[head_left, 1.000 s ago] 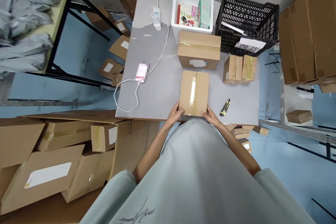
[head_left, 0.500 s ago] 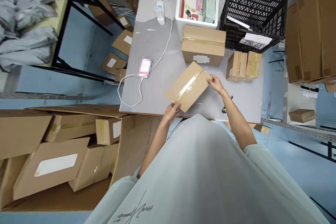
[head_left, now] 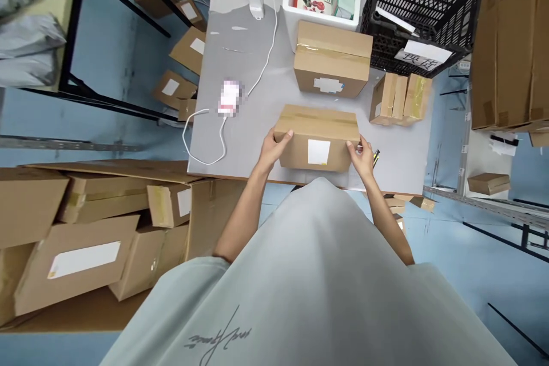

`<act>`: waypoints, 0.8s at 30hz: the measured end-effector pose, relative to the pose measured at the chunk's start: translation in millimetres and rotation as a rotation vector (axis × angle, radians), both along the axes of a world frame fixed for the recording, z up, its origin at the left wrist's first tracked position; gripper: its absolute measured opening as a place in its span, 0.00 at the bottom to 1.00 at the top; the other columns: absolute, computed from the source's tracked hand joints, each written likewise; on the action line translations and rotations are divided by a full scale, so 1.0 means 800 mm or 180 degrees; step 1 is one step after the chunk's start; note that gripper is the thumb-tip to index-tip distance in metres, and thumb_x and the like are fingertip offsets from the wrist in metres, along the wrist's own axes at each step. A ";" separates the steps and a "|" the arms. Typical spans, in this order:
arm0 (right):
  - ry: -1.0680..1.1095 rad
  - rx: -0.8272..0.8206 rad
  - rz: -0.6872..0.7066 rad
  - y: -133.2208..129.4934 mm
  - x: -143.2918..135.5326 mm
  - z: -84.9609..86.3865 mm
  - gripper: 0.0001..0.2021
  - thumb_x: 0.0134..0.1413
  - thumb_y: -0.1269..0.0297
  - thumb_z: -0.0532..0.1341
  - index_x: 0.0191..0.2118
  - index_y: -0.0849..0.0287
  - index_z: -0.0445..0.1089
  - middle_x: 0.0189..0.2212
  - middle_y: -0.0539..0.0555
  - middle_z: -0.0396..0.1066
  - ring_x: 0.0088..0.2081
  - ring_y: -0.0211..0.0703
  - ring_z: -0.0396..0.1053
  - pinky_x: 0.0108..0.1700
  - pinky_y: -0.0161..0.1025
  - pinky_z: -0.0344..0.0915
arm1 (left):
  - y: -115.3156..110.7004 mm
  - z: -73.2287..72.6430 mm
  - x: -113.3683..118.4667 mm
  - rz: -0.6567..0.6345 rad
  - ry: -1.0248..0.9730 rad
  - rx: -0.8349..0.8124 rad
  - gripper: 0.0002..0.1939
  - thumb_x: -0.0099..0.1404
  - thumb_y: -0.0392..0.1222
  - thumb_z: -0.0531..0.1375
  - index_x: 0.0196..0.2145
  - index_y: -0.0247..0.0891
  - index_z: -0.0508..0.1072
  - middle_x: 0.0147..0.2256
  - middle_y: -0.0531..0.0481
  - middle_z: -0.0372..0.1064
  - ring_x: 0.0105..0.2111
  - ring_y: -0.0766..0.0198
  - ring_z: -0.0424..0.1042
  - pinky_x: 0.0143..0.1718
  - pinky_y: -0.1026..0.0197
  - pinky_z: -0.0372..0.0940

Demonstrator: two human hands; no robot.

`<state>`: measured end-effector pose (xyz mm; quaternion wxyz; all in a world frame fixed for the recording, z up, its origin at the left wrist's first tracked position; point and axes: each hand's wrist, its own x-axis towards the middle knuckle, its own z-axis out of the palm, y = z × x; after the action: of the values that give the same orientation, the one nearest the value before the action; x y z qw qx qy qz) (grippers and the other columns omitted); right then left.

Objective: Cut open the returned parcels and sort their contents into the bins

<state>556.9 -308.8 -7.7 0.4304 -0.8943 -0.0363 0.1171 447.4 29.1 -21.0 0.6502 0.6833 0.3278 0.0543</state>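
A brown cardboard box (head_left: pixel 295 151) with a white label on its near side is at the front of the grey table (head_left: pixel 253 151). My left hand (head_left: pixel 273 148) grips its left end, thumb on the near side. At the right end my right hand (head_left: pixel 361 154) holds the box, its thumb on the near face. Behind it stands another taped box (head_left: pixel 332 63) with a torn white label. Small boxes (head_left: pixel 398 99) stand side by side to the right. Part of a dark and yellow tool (head_left: pixel 376 158) shows just beyond my right hand.
At the table's back are a white bin (head_left: pixel 291 17) with books and a black crate (head_left: pixel 422 17). A white cable (head_left: pixel 269 51) runs down the table's left part. A large carton (head_left: pixel 214 206) full of boxes stands at the lower left.
The held box has turned from a tilted position to lie level, and its labelled side now faces me. Both hands have shifted to its two ends. The view has moved slightly.
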 end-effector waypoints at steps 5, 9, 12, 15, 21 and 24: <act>0.0082 0.0281 -0.0053 0.025 0.070 -0.025 0.45 0.68 0.24 0.63 0.71 0.58 0.78 0.57 0.67 0.81 0.58 0.60 0.80 0.69 0.58 0.77 | 0.009 -0.042 0.028 -0.0089 -0.0068 -0.0066 0.49 0.63 0.75 0.77 0.70 0.41 0.76 0.64 0.33 0.82 0.64 0.38 0.82 0.71 0.33 0.75; 0.0611 0.0783 0.0167 0.028 0.090 -0.034 0.50 0.61 0.16 0.62 0.67 0.58 0.78 0.63 0.68 0.83 0.65 0.62 0.79 0.72 0.59 0.75 | 0.010 -0.067 0.031 -0.0119 -0.0066 -0.0448 0.52 0.63 0.78 0.75 0.72 0.42 0.74 0.67 0.30 0.79 0.67 0.38 0.81 0.73 0.31 0.72; 0.0814 0.1129 0.0239 0.023 0.073 -0.033 0.51 0.58 0.15 0.64 0.67 0.57 0.78 0.67 0.66 0.82 0.70 0.63 0.76 0.75 0.59 0.74 | 0.007 -0.075 0.025 -0.0109 -0.0164 -0.0530 0.52 0.63 0.79 0.75 0.72 0.42 0.74 0.68 0.29 0.78 0.68 0.39 0.80 0.73 0.31 0.72; 0.0904 0.1288 0.0211 0.018 0.052 -0.030 0.52 0.60 0.15 0.62 0.71 0.55 0.75 0.72 0.64 0.78 0.74 0.61 0.74 0.78 0.58 0.71 | 0.007 -0.078 0.017 -0.0154 -0.0227 -0.0576 0.49 0.65 0.79 0.73 0.69 0.42 0.75 0.68 0.29 0.77 0.70 0.38 0.78 0.74 0.33 0.71; 0.0962 0.1274 0.0024 0.024 0.035 -0.038 0.51 0.63 0.16 0.60 0.71 0.57 0.75 0.73 0.65 0.77 0.77 0.62 0.72 0.82 0.59 0.66 | 0.010 -0.091 0.011 0.0154 0.0027 -0.0594 0.45 0.64 0.74 0.76 0.63 0.39 0.74 0.66 0.27 0.77 0.67 0.37 0.79 0.73 0.33 0.72; 0.1009 0.1213 -0.0290 0.031 0.021 -0.048 0.51 0.66 0.16 0.57 0.71 0.59 0.75 0.73 0.66 0.77 0.77 0.63 0.71 0.83 0.60 0.63 | 0.004 -0.090 0.009 0.0368 0.0012 -0.0486 0.40 0.63 0.74 0.74 0.58 0.40 0.76 0.62 0.31 0.80 0.64 0.39 0.80 0.72 0.35 0.73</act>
<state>573.9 -283.7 -46.1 0.5964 -0.7682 0.0506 0.2273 454.7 32.3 -92.9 0.6955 0.6117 0.3711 0.0654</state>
